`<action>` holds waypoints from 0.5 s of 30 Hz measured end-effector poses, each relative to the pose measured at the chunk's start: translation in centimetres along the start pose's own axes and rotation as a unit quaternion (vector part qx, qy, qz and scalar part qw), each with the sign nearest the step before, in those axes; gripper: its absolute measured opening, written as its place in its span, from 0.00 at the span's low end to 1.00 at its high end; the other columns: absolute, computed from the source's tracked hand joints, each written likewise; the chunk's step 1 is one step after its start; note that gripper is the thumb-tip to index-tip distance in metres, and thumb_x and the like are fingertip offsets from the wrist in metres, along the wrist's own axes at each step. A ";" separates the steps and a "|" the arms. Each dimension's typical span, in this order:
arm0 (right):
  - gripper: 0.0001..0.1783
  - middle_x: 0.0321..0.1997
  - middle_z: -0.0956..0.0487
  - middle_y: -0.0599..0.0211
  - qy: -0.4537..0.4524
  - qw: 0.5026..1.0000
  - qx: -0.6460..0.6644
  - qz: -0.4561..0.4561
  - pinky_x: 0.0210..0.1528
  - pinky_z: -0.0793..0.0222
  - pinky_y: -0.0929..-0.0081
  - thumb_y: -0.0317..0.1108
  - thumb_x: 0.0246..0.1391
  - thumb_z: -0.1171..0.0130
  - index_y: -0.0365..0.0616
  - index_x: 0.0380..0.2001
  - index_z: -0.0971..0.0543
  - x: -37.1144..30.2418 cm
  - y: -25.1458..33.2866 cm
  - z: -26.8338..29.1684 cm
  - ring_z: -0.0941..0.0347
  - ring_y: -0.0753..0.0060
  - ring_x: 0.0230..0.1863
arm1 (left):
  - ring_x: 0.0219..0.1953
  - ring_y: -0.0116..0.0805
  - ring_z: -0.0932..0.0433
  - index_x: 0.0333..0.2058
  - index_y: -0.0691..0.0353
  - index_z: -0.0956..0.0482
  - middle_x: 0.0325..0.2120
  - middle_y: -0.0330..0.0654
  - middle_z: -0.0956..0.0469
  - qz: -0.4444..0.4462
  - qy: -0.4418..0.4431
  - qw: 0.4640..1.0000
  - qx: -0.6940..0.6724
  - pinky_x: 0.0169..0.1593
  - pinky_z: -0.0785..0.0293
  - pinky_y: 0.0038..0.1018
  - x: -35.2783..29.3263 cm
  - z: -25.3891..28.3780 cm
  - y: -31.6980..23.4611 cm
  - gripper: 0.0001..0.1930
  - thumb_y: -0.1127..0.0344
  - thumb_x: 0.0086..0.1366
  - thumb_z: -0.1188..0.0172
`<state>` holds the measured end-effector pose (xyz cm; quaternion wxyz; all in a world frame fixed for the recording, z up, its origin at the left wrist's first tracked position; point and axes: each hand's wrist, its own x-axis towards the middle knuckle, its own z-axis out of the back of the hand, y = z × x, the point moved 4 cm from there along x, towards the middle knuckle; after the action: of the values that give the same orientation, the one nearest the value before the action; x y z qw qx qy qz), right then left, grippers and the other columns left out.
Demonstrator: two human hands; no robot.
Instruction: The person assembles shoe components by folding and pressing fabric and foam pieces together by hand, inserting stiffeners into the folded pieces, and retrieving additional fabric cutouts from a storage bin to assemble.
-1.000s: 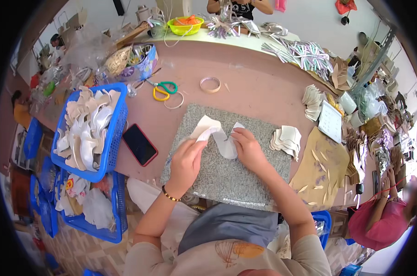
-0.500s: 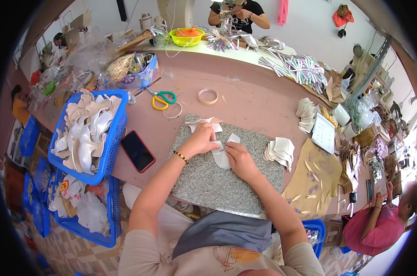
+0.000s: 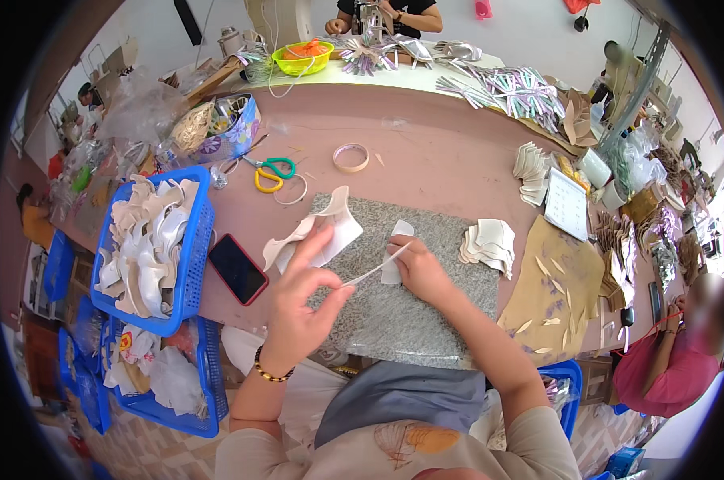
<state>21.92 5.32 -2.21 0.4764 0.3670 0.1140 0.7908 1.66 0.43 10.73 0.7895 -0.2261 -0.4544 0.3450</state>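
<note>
My left hand [image 3: 302, 308] is raised over the left edge of the speckled stone slab [image 3: 426, 336]. A curved cream-and-white cut piece [image 3: 342, 228] is caught at its outer fingers, which partly hide it. Between its index finger and thumb there is a gap, with one end of a thin white piece [image 3: 368, 274] close by. My right hand [image 3: 422, 270] pinches the other end of that thin piece, seen nearly edge-on. Under the right fingers, a small white patch [image 3: 402, 228] lies on the slab. A stack of white cut pieces [image 3: 490, 244] sits at the slab's right side.
Left of the slab are a dark phone [image 3: 238, 270] and a blue basket [image 3: 192, 280] of cut pieces. Scissors [image 3: 274, 176] and a tape roll [image 3: 351, 158] lie beyond it. Brown paper [image 3: 550, 292] with slivers lies right. Other people [image 3: 670, 352] work nearby.
My left hand has drawn back toward me and left, and the curved piece has come off its spot with it. My right hand has lifted a thin white piece from the slab.
</note>
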 end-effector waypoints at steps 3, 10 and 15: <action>0.12 0.46 0.27 0.54 0.022 0.999 0.026 -0.025 0.52 0.33 0.65 0.23 0.47 0.48 0.36 0.38 0.24 0.1 0.2 -0.2 0.30 0.51 0.48 | 0.59 0.46 0.38 0.28 0.67 0.28 0.57 0.60 0.41 0.117 -0.081 0.926 -0.350 0.57 0.37 0.37 -0.9 0.0 2.3 0.04 0.79 0.56 0.42; 0.15 0.47 0.27 0.53 -0.052 0.927 0.350 -0.122 0.53 0.37 0.67 0.29 0.49 0.43 0.36 0.42 0.26 -2.3 5.1 2.8 0.31 0.59 0.51 | 0.52 0.40 0.30 0.32 0.62 0.29 0.56 0.55 0.37 0.219 -0.153 0.818 -0.510 0.50 0.29 0.30 -3.6 -4.7 5.8 0.05 0.79 0.59 0.46; 0.17 0.45 0.27 0.59 -0.058 0.920 0.342 -0.182 0.53 0.38 0.69 0.31 0.51 0.42 0.36 0.44 0.28 -3.5 3.8 2.8 0.32 0.66 0.52 | 0.53 0.39 0.30 0.32 0.62 0.29 0.55 0.54 0.36 0.273 -0.184 0.759 -0.562 0.52 0.30 0.32 -3.7 -7.2 5.8 0.05 0.79 0.59 0.46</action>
<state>22.26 -0.05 0.09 0.4632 0.5260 0.4141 0.5807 4.73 1.12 1.26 0.2944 -0.6759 -0.6221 0.2635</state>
